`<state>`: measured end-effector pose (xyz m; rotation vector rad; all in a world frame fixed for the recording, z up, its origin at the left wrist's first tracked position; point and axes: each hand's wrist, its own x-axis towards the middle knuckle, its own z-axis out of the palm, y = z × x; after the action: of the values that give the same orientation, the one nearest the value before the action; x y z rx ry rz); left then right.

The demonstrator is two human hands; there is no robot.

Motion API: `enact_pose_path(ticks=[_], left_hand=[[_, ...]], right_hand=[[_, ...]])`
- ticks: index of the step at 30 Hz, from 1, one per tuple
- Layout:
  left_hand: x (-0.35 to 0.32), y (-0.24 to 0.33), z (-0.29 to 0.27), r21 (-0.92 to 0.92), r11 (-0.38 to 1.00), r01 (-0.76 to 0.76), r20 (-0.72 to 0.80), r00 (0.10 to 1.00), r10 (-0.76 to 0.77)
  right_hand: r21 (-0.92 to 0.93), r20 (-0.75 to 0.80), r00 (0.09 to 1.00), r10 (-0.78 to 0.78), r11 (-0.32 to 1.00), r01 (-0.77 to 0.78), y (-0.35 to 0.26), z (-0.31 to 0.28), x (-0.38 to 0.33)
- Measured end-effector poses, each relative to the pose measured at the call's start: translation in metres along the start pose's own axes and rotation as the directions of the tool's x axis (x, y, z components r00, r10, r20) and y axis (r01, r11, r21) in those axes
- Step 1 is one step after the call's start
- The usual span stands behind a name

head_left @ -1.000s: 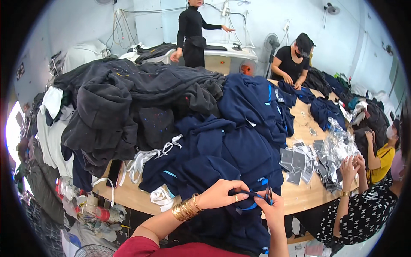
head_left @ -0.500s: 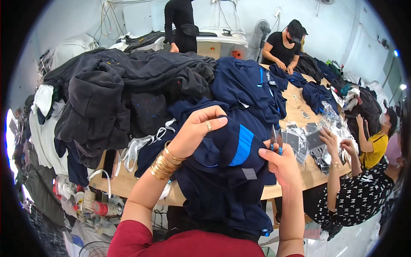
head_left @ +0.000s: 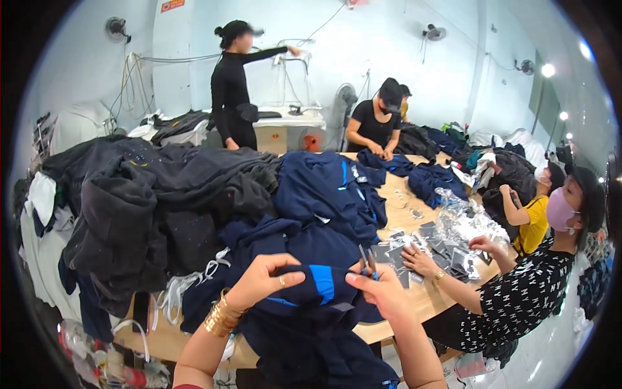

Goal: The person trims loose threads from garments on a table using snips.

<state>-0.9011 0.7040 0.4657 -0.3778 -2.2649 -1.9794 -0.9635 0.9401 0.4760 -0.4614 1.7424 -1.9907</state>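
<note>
On the long wooden surface [head_left: 414,214] that fills the middle of the view, the biggest thing is a high heap of dark grey and black garments [head_left: 149,201] on the left part. Beside it, more to the centre, lies a pile of navy blue garments [head_left: 330,188], some with a light blue stripe. On the far end of the surface there is a smaller heap of blue clothes [head_left: 431,178], and behind it more dark clothes near the wall.

Close to the near edge, the navy garment with a light blue patch [head_left: 311,292] is lifted up from the surface, and its lower part hangs down over the edge. The left hand [head_left: 262,282], with gold bangles [head_left: 220,316] on the wrist and a ring on one finger, is closed on the cloth from the left side. The right hand [head_left: 382,295] is just beside the garment on its right; it holds small thread snips [head_left: 366,262] between the fingers, with the blades pointing up, and it touches the cloth. The two hands are near but apart.

To the right, a person in a black patterned dress and a pink mask [head_left: 557,211] reaches with one hand [head_left: 421,262] to flat clear plastic bags [head_left: 453,236] which lie on the surface. Further back, other persons work, one standing and one bending over blue cloth.
</note>
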Motion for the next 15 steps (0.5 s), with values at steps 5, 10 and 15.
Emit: enact_pose_path(ticks=[5,10,15], left_hand=[[-0.001,-0.001,0.008,-0.035,0.998,0.049,0.026,0.999,-0.048],[0.000,-0.014,0.008,-0.013,0.999,0.046,0.083,0.996,-0.045],[-0.002,-0.015,0.009,-0.017,0.999,0.039,0.076,0.996,-0.037]], right_hand=[[-0.076,0.007,1.000,-0.022,0.997,0.023,0.001,-0.004,-0.008],[-0.134,-0.010,1.000,0.004,0.991,-0.005,0.002,-0.008,-0.013],[-0.150,0.010,1.000,0.006,0.989,-0.004,0.005,-0.008,-0.012]])
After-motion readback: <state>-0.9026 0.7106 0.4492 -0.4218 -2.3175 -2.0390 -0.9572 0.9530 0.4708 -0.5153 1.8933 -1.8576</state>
